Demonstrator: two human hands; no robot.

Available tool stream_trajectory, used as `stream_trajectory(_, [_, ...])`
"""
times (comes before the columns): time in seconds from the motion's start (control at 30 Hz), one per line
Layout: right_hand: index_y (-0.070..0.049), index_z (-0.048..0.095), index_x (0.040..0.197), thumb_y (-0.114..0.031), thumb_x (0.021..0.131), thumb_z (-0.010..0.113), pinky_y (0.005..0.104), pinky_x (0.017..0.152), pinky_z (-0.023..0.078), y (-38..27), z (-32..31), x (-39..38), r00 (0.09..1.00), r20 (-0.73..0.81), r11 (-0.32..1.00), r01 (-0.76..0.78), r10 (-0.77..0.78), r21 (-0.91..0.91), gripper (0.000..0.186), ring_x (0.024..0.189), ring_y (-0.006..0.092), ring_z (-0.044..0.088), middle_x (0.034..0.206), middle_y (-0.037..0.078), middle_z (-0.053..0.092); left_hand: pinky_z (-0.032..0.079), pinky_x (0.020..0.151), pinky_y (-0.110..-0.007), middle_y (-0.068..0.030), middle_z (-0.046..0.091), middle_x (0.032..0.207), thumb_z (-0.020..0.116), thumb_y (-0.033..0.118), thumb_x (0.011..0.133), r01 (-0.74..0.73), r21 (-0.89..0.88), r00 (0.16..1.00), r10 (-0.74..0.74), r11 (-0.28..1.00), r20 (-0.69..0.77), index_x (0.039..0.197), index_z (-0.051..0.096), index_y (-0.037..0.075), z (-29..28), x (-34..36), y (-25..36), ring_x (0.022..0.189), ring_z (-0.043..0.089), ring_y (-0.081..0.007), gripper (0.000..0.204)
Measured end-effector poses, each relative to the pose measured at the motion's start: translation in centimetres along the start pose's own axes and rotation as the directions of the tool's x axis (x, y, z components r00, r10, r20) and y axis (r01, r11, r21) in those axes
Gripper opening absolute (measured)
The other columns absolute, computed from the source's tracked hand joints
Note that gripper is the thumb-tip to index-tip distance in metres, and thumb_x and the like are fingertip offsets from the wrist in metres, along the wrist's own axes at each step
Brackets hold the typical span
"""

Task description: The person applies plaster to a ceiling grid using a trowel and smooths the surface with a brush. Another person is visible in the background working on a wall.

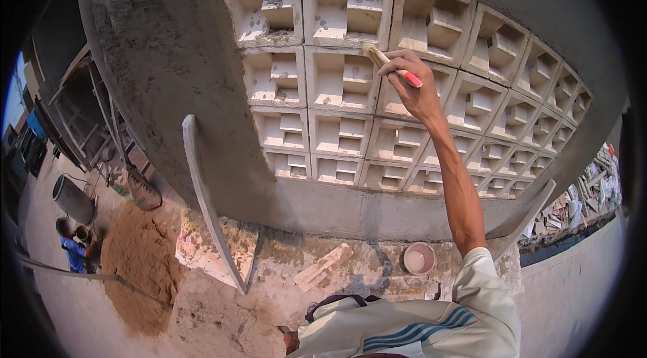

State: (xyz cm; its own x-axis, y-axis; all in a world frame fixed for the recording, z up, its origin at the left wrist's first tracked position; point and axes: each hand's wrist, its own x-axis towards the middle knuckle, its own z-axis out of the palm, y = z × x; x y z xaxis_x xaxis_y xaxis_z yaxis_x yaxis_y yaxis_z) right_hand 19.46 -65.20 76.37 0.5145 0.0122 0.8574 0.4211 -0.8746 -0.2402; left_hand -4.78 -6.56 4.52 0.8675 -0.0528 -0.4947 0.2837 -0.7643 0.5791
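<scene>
My right hand [408, 78] is raised to the wall and closed round a paintbrush [384, 60] with a pale handle and red tip. Its bristles touch the joint between two rows of pale ventilation blocks [340, 78]. Grey mortar spots speckle some of the block faces. Around the blocks runs grey plaster [165, 55], smooth and damp-looking in places. Low down beside my body, a small part of my left hand [291, 342] shows next to something dark; its fingers are hidden.
A pink bucket [419, 259] and a plank [323, 267] stand below the wall. Wooden props [209, 203] lean left and right. Sand [138, 257] is heaped at left, near a person in blue [73, 250], a dark drum [73, 200] and a sack [139, 188]. Rubble [586, 196] lies right.
</scene>
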Motion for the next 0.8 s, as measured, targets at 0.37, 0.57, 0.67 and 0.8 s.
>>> stream_trajectory(0.37, [-0.005, 0.078, 0.102, 0.009, 0.085, 0.072, 0.0407, 0.093, 0.059, -12.4, 12.1, -20.7, 0.967, 0.131, 0.904, -0.253, 0.220, 0.346, 0.023, 0.116, 0.0328, 0.071, 0.137, 0.017, 0.065, 0.054, 0.091, -0.037, -0.0148, 0.068, 0.131, 0.041, 0.067, 0.110, -0.049, -0.711, 0.998, 0.065, 0.702, -0.005, 0.147, 0.061, -0.001, -11.7, 5.2, 22.1, 0.103, 0.062, -0.0215, 0.080])
stream_trajectory(0.57, [-0.007, 0.075, 0.101, 0.005, 0.082, 0.076, 0.0439, 0.097, 0.059, -13.6, 14.5, -27.5, 0.938, 0.210, 0.940, -0.308, 0.275, 0.147, 0.023, 0.125, 0.0386, 0.067, 0.141, 0.017, 0.064, 0.052, 0.092, -0.033, -0.0118, 0.068, 0.131, 0.045, 0.055, 0.113, -0.129, -0.652, 0.982, 0.189, 0.747, 0.022, 0.147, 0.063, 0.003, -15.1, 3.3, 27.8, 0.103, 0.061, -0.0181, 0.065])
stream_trajectory(0.67, [-0.008, 0.073, 0.099, -0.001, 0.080, 0.075, 0.0472, 0.098, 0.060, -6.5, 11.3, -23.2, 0.988, -0.080, 0.971, -0.145, 0.132, -0.193, 0.021, 0.131, 0.0406, 0.063, 0.141, 0.015, 0.064, 0.052, 0.091, -0.033, -0.0100, 0.069, 0.128, 0.050, 0.051, 0.112, -0.052, -0.622, 0.990, 0.120, 0.781, 0.068, 0.144, 0.066, 0.004, -13.1, 2.9, 25.7, 0.100, 0.061, -0.0170, 0.059])
stream_trajectory(0.8, [-0.009, 0.072, 0.099, 0.000, 0.079, 0.075, 0.0476, 0.098, 0.060, 1.4, 10.7, -20.8, 0.989, -0.118, 0.916, -0.123, 0.084, -0.382, 0.022, 0.131, 0.0401, 0.063, 0.140, 0.013, 0.063, 0.052, 0.088, -0.032, -0.0082, 0.071, 0.121, 0.060, 0.045, 0.109, 0.019, -0.630, 0.990, 0.074, 0.777, 0.122, 0.141, 0.068, 0.005, -10.1, 2.4, 23.3, 0.097, 0.062, -0.0171, 0.052])
